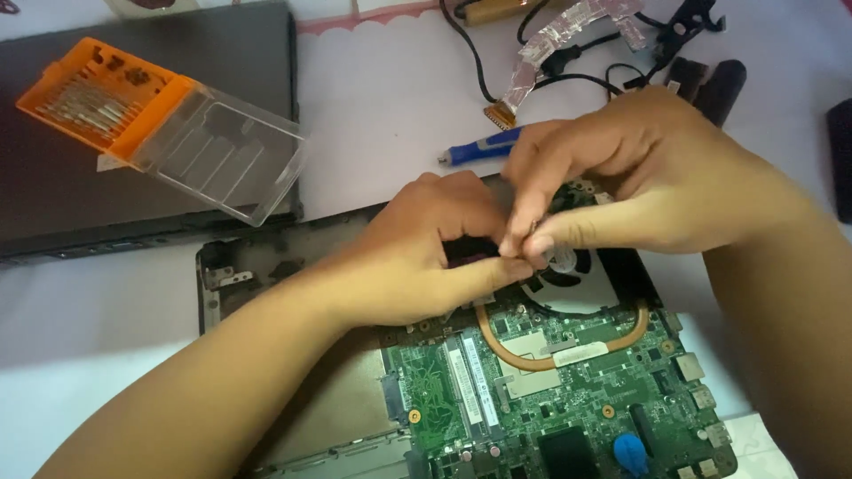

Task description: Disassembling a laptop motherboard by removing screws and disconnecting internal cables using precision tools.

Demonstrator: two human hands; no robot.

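Observation:
An opened laptop base (266, 266) lies in front of me with its green motherboard (568, 399), copper heat pipe (621, 333) and round cooling fan (568, 279) exposed. My left hand (417, 248) and my right hand (621, 177) meet just above the fan. The fingertips of both pinch a small part between them; it is too small and too covered to tell what it is. A blue screwdriver (475, 149) lies on the table right behind my hands.
An orange bit case with a clear open lid (160, 124) rests on a dark laptop panel (53, 195) at the back left. Black cables (577, 58), a flat ribbon with foil tape (550, 44) and dark objects (719, 84) lie at the back right.

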